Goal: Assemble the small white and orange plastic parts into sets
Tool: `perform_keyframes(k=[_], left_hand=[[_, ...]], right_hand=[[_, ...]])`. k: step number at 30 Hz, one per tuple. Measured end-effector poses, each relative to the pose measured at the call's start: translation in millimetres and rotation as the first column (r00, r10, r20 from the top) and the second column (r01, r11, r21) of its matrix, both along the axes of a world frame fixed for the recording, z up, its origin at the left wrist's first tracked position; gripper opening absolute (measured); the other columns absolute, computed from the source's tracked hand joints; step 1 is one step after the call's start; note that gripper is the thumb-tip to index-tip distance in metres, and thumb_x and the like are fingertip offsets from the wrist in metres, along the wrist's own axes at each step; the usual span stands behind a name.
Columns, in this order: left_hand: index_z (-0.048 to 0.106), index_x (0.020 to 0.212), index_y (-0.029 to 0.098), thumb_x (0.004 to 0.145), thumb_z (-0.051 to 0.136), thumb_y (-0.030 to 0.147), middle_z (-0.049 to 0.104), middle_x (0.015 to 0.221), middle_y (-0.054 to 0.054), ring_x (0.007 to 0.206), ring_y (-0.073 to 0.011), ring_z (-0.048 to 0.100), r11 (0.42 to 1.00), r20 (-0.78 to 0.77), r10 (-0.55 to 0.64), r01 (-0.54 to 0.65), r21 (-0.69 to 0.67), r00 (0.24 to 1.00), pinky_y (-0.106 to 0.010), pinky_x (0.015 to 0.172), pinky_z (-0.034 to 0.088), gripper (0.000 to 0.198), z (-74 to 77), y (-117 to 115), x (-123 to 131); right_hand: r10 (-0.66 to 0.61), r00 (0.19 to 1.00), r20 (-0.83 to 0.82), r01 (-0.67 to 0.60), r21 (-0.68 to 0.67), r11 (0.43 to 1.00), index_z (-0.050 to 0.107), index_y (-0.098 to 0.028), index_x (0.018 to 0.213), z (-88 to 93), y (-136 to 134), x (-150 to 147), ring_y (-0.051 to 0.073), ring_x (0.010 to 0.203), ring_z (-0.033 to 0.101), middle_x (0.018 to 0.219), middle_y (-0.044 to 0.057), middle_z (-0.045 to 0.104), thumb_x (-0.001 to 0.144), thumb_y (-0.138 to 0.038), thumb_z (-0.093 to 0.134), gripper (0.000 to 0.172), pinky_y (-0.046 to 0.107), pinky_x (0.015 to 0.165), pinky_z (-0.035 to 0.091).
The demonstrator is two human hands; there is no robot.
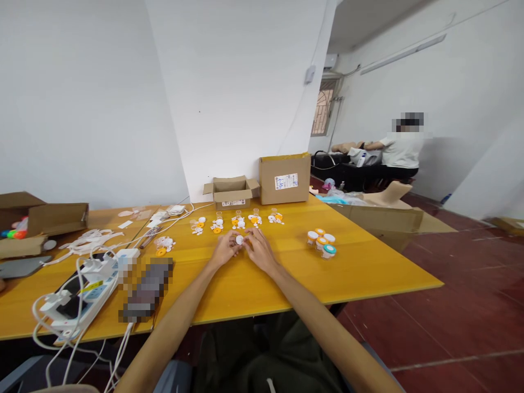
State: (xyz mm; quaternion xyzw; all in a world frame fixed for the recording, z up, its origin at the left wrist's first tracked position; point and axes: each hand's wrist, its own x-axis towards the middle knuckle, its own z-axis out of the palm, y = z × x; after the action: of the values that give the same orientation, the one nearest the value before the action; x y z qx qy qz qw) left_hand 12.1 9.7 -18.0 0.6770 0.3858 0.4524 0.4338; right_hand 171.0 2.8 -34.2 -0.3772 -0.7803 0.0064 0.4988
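A small white round cap-like piece point(239, 239) is pinched between the fingers of my left hand point(223, 251) above the yellow-brown table. My right hand point(261, 252) meets it from the other side, thumb and fingers at its edge. Just beyond my hands lie small groups of parts: clear little cups point(238, 214), orange rings point(216, 230), white discs point(219, 222) and tiny white pieces. To the right stands a cluster of small clear jars with orange and white lids point(321, 240), one with a teal lid point(329, 249).
An open cardboard box point(232, 191) and a closed carton point(285, 180) stand against the wall. At left are a power strip point(94, 289) with tangled white cables, a phone point(148, 289) and another open box point(57, 221). A person point(403, 147) sits in the background.
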Motion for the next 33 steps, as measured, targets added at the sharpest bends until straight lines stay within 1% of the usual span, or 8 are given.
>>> perform_keyframes(k=[3, 10, 21, 29, 33], left_hand=[[0.054, 0.092, 0.02, 0.068, 0.073, 0.028, 0.064, 0.068, 0.004, 0.048, -0.0094, 0.056, 1.0, -0.015, -0.014, 0.014, -0.001, 1.0, -0.021, 0.046, 0.047, 0.032, 1.0, -1.5, 1.1], [0.055, 0.091, 0.02, 0.068, 0.073, 0.029, 0.064, 0.065, 0.004, 0.048, -0.0099, 0.055, 1.0, -0.044, -0.016, 0.016, -0.004, 0.999, -0.021, 0.046, 0.046, 0.031, 3.5, -3.9, 1.1], [0.057, 0.095, 0.019, 0.069, 0.075, 0.03, 0.067, 0.067, 0.003, 0.051, -0.0114, 0.059, 1.0, -0.041, -0.004, 0.003, -0.023, 0.999, -0.021, 0.048, 0.048, 0.033, 2.5, -2.9, 1.1], [0.055, 0.094, 0.019, 0.069, 0.075, 0.033, 0.066, 0.068, 0.002, 0.049, -0.0106, 0.059, 0.999, -0.026, 0.017, -0.018, -0.033, 1.0, -0.021, 0.046, 0.048, 0.035, 3.1, -3.0, 1.0], [0.054, 0.095, 0.02, 0.071, 0.072, 0.031, 0.064, 0.068, 0.003, 0.046, -0.0088, 0.055, 0.998, -0.007, 0.06, -0.06, -0.003, 0.998, -0.019, 0.043, 0.045, 0.033, 5.8, -4.1, 1.6]], right_hand=[[0.002, 1.0, 0.011, -0.002, -0.01, 1.0, 0.063, -0.024, 0.083, -1.0, 1.1, 0.5, 0.023, 0.099, 0.058, 0.106, 0.008, 0.061, 0.082, -0.009, 0.058, 0.016, 0.04, 0.086, 0.051], [0.009, 1.0, 0.02, -0.007, -0.079, 0.997, 0.064, -0.023, 0.079, -1.4, 3.0, 1.9, 0.023, 0.099, 0.058, 0.108, 0.008, 0.061, 0.083, -0.01, 0.057, 0.015, 0.041, 0.089, 0.05], [0.01, 0.997, -0.079, -0.021, -0.139, 0.99, 0.063, -0.023, 0.075, -1.8, 4.8, 1.1, 0.023, 0.103, 0.059, 0.106, 0.007, 0.062, 0.083, -0.012, 0.056, 0.015, 0.04, 0.091, 0.05], [-0.021, 0.993, -0.12, 0.001, -0.16, 0.987, 0.063, -0.023, 0.074, -0.2, 7.0, 3.3, 0.023, 0.104, 0.059, 0.107, 0.007, 0.062, 0.083, -0.015, 0.057, 0.013, 0.041, 0.092, 0.049], [-0.039, 0.994, -0.097, 0.023, -0.169, 0.985, 0.063, -0.023, 0.072, -3.1, 10.1, 4.8, 0.023, 0.103, 0.059, 0.108, 0.008, 0.062, 0.083, -0.016, 0.059, 0.014, 0.041, 0.091, 0.049]])
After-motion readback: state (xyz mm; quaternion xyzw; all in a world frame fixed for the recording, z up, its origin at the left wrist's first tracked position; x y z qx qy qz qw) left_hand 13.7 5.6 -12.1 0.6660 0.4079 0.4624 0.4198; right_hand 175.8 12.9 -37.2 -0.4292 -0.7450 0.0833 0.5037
